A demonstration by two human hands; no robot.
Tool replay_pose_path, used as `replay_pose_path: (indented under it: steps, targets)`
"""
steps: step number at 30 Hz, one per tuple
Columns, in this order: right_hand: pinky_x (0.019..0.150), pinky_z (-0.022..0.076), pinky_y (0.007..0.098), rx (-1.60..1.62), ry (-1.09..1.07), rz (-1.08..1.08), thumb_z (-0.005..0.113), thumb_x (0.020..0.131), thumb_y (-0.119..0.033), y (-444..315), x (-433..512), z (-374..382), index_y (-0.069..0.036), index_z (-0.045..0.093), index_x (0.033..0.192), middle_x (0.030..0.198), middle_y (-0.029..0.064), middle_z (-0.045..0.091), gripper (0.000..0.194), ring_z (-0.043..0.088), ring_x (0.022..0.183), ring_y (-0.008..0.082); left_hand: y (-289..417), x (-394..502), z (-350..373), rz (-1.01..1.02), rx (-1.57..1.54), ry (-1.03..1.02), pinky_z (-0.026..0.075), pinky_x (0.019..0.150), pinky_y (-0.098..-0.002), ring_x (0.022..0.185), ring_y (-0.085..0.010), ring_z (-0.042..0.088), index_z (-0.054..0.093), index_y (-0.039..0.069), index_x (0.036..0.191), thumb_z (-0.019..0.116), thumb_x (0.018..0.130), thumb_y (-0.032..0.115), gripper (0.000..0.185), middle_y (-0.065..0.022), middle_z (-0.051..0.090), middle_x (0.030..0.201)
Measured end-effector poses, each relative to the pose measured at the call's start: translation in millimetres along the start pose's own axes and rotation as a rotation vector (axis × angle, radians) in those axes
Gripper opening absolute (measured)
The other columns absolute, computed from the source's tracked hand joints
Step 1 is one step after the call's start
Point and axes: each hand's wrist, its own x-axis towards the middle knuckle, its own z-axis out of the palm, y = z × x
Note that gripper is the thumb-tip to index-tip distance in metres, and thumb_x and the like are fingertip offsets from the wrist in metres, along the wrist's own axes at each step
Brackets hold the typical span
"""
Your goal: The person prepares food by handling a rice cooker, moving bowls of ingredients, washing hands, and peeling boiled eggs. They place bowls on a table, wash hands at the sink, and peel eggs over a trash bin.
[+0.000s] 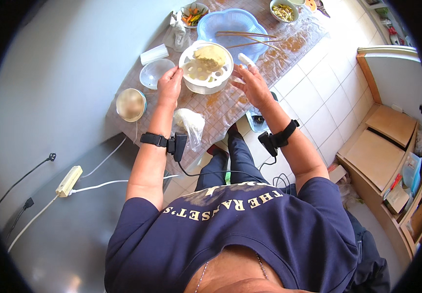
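Note:
A white perforated steamer tray (pixel 192 75) is over the table, with a lump of yellowish dough (pixel 210 58) resting on it. Beneath the tray shows a pale round container (pixel 206 89); whether the two touch is hard to tell. My left hand (pixel 169 86) pinches the tray's left edge between thumb and fingers. On the opposite side, my right hand (pixel 253 83) has its fingers spread beside the rim, the fingertips close to it. A small white object (pixel 246 59) lies by the right fingers. Closer to me sits a clear plastic bag with something white inside (pixel 189 122).
Behind the tray is a blue plastic basket (pixel 211 27) with several chopsticks (pixel 254 35) across it. Bowls of peppers (pixel 195 14) and chopped food (pixel 283 12) stand farther back. At left are a clear bowl (pixel 154 75), a round tub (pixel 130 105) and a power strip (pixel 69 181).

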Motion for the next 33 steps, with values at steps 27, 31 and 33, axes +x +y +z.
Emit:
replay_pose_path:
  steps: [27, 31, 33]
  targets:
    - [0.093, 0.0388, 0.0396, -0.054, -0.078, -0.034, 0.047, 0.094, -0.026, -9, 22, 22, -0.006, 0.029, 0.138, 0.136, 0.0116, 0.044, 0.052, 0.043, 0.12, 0.0224, -13, -5, -13, 0.255, 0.065, 0.188, 0.045, 0.065, -0.0208, 0.071, -0.0053, 0.053, 0.062, 0.001, 0.113, 0.059, 0.089, 0.016, 0.028, 0.0008, 0.063, 0.086]
    - [0.093, 0.0383, 0.0381, -0.159, -0.151, 0.008, 0.05, 0.093, -0.031, 13, 59, 59, -0.006, 0.035, 0.134, 0.134, 0.0093, 0.045, 0.05, 0.043, 0.121, 0.0211, -22, 10, -58, 0.141, 0.075, 0.314, 0.044, 0.062, -0.0207, 0.068, -0.0054, 0.051, 0.063, 0.001, 0.111, 0.058, 0.09, 0.02, 0.029, 0.0023, 0.061, 0.082]
    - [0.09, 0.0396, 0.0358, -0.207, -0.177, 0.022, 0.051, 0.093, -0.032, 25, 81, 78, -0.002, 0.038, 0.132, 0.131, 0.0097, 0.047, 0.051, 0.045, 0.117, 0.0192, -23, 25, -80, 0.156, 0.038, 0.328, 0.042, 0.061, -0.0207, 0.067, -0.0053, 0.049, 0.063, 0.001, 0.111, 0.058, 0.091, 0.022, 0.029, 0.0033, 0.059, 0.079]
